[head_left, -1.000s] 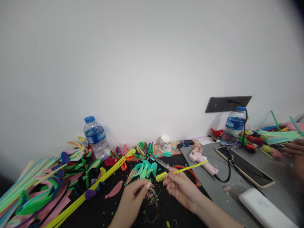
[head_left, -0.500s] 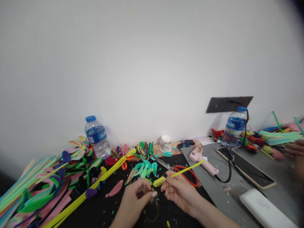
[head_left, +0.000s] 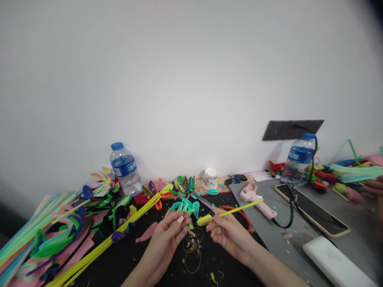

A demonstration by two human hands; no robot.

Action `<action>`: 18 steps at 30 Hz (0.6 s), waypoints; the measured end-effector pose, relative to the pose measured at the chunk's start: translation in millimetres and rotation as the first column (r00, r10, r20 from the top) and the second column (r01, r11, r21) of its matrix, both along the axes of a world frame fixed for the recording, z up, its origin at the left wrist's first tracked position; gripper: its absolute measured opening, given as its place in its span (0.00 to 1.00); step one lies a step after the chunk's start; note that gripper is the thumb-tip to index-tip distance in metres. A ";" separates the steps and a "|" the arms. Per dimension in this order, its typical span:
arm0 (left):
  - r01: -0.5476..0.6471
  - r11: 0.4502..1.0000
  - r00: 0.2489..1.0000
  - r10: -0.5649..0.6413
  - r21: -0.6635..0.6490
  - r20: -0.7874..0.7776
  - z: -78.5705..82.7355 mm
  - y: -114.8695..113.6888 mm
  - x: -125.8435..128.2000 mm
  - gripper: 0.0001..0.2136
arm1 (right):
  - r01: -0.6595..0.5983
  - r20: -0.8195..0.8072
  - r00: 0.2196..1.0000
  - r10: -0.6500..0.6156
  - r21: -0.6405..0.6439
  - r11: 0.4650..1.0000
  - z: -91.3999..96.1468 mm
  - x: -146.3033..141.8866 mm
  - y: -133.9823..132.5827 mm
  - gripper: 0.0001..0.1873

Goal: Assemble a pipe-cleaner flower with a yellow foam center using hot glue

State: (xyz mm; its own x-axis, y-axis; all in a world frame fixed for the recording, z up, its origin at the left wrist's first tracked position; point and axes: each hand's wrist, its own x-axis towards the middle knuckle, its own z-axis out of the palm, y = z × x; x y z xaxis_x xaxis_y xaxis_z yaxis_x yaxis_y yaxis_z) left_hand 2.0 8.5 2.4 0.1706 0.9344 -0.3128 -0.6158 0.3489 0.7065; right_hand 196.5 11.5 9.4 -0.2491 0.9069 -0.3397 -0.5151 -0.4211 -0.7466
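Observation:
My right hand (head_left: 226, 235) pinches a yellow pipe cleaner (head_left: 239, 208). One end is folded into a flat loop that points left, and the straight tail runs up to the right. To the left, my left hand (head_left: 172, 229) is closed with thumb and fingers pressed together; whatever they hold is too small to make out. Just behind the hands lies a bunch of turquoise pipe-cleaner loops (head_left: 184, 204). Red-handled scissors (head_left: 206, 201) lie partly hidden behind my right hand. A thin wire ring (head_left: 192, 261) rests on the black mat (head_left: 170, 273) between my wrists.
Bundles of colourful pipe cleaners (head_left: 56, 223) fill the left side. Water bottles (head_left: 125, 167) stand at left and right. A paper cup (head_left: 210, 179), pink glue gun (head_left: 259, 201), phone (head_left: 311, 211) and white box (head_left: 335, 259) are on the table. Another person's hand shows at the far right.
My left hand has moved up and left, away from the folded yellow loop, and turned so its fingers point up. My right hand keeps the pipe cleaner. The wire ring shows more fully.

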 end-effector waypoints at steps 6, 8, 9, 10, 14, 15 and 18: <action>-0.035 0.999 0.999 0.035 -0.025 0.010 1.1 0.6 1.1 0.08 | 0.000 0.008 1.000 0.000 -0.003 1.000 -2.0 0.8 1.4 0.24; -0.041 0.999 0.999 0.041 -0.034 0.019 1.9 0.6 1.2 0.07 | 0.004 0.009 1.000 -0.004 -0.005 1.000 -1.5 0.9 1.5 0.24; -0.044 0.998 0.999 0.045 -0.037 0.024 2.2 0.4 1.1 0.07 | 0.005 0.007 1.000 -0.005 -0.006 1.000 -0.9 0.8 1.4 0.24; -0.049 0.998 0.998 0.051 -0.040 0.029 2.3 0.2 0.9 0.08 | 0.004 0.006 1.000 -0.004 -0.008 1.000 -0.2 0.6 1.1 0.24; -0.065 0.996 0.996 0.068 -0.055 0.052 1.0 -0.5 -0.9 0.08 | 0.001 -0.005 1.000 -0.001 -0.003 1.000 0.4 0.4 0.3 0.24; -0.066 0.996 0.996 0.070 -0.058 0.058 0.5 -0.4 -1.5 0.08 | 0.000 -0.007 1.000 0.000 0.000 1.000 -0.1 0.5 0.2 0.23; -0.056 0.997 0.995 0.059 -0.051 0.075 -0.3 0.0 -3.0 0.07 | -0.010 -0.008 1.000 0.010 0.006 1.000 -2.4 0.8 0.5 0.23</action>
State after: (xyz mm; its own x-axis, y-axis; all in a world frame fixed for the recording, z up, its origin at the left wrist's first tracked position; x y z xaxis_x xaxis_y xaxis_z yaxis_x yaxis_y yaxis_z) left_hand -1.0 8.6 2.1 0.1423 0.9272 -0.3465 -0.6874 0.3444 0.6394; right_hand 197.3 12.0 7.0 -0.2608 0.9065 -0.3322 -0.5173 -0.4217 -0.7447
